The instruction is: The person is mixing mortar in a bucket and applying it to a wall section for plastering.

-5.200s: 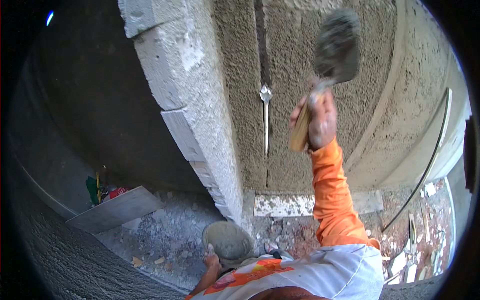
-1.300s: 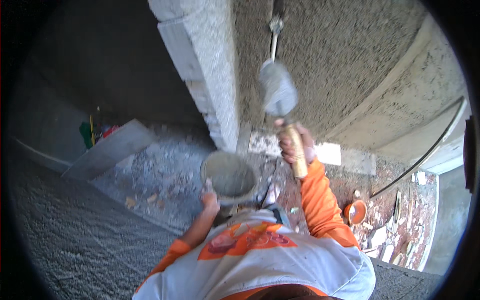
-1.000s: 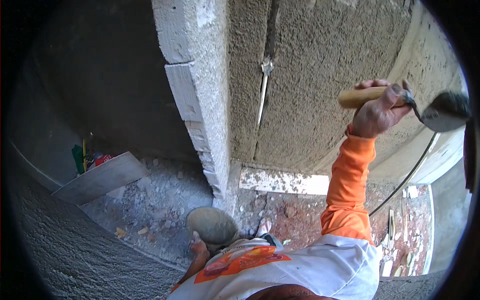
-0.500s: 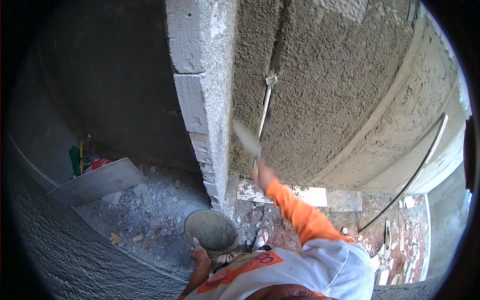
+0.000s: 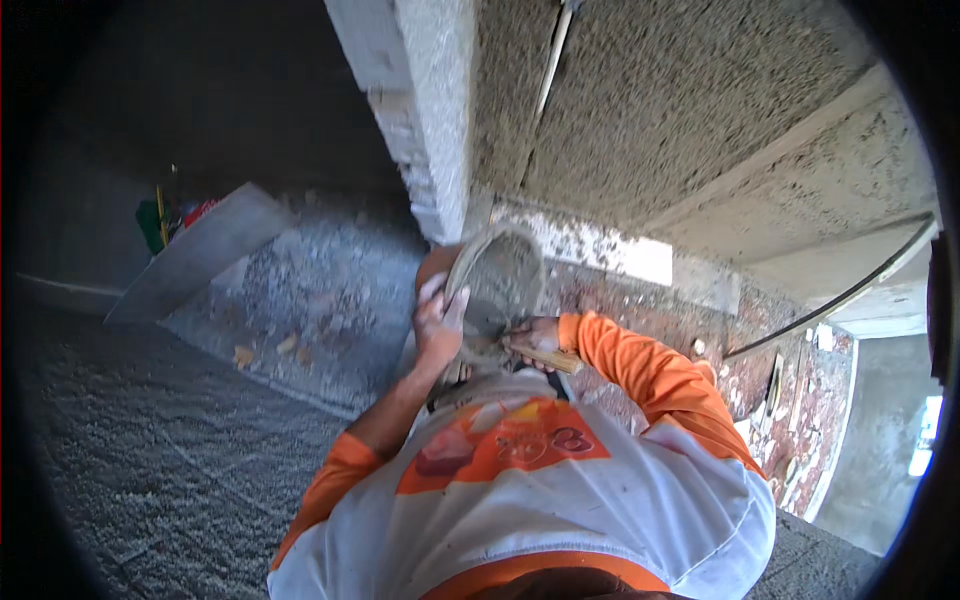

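Observation:
A round bucket [image 5: 543,262] of grey mortar [image 5: 503,285] is in front of my waist, its mouth tilted up toward me. My left hand [image 5: 440,318] is closed round its left rim. At the near right of the rim, my right hand [image 5: 533,338] grips a trowel by its wooden handle [image 5: 556,358]. The trowel's blade is hidden, and I cannot tell how deep it is in the mortar. Beyond the bucket rises the rough grey plastered wall [image 5: 650,120], with a pale pipe [image 5: 552,65] set in a vertical groove.
A white-plastered brick wall end [image 5: 440,110] stands just past the bucket. At the wall's foot lies a mortar-splashed white board [image 5: 640,258]. A grey panel [image 5: 205,255] leans at the left, above rubble [image 5: 310,280]. A long bent-looking strip [image 5: 850,293] leans at the right.
My right hand has come down from the wall to the bucket with the trowel. The bucket, in my left hand, has moved up and to the right. My view has shifted too.

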Demonstrator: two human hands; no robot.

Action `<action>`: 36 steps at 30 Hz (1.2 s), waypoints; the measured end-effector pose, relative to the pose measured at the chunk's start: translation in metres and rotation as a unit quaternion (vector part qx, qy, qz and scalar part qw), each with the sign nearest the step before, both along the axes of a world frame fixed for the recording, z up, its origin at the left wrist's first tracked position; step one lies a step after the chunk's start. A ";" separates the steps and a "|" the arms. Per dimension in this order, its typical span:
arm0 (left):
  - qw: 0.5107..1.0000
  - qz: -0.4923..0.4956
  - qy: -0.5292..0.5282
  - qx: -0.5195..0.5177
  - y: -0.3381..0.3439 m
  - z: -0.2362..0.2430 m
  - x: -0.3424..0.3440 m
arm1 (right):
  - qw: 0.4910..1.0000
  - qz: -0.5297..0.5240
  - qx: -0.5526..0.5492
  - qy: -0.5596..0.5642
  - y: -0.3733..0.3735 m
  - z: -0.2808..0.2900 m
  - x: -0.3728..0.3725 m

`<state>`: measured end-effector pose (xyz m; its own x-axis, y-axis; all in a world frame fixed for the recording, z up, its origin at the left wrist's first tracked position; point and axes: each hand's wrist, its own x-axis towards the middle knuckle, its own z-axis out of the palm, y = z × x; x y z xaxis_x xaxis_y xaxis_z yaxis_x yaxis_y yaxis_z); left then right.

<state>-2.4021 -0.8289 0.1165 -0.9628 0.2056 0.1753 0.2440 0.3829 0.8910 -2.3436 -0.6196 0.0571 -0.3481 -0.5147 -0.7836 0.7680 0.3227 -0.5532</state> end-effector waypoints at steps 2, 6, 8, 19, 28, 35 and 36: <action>1.000 0.007 -0.012 -0.007 -0.001 -0.003 -0.004 | 0.987 -0.053 -0.116 -0.101 -0.013 -0.001 0.015; 0.993 0.078 -0.092 0.012 -0.010 -0.001 -0.014 | 0.813 -0.274 -0.477 -0.192 -0.018 0.008 0.042; 0.968 0.106 -0.220 0.060 -0.015 -0.002 -0.018 | 0.812 -0.294 -0.490 -0.121 -0.003 0.024 0.059; 0.904 0.290 -0.314 0.003 -0.048 -0.061 0.007 | 0.721 -0.436 -0.457 0.285 0.035 0.224 -0.039; 0.887 0.327 -0.325 -0.028 -0.097 -0.084 0.041 | 0.070 -0.502 0.076 0.859 0.053 0.429 -0.076; 0.886 0.363 -0.288 -0.026 -0.109 -0.102 0.029 | 0.021 -0.468 0.488 0.736 0.136 0.341 -0.269; 0.874 0.352 -0.333 -0.041 -0.113 -0.122 0.033 | 0.364 -0.478 0.529 0.599 0.157 0.297 -0.300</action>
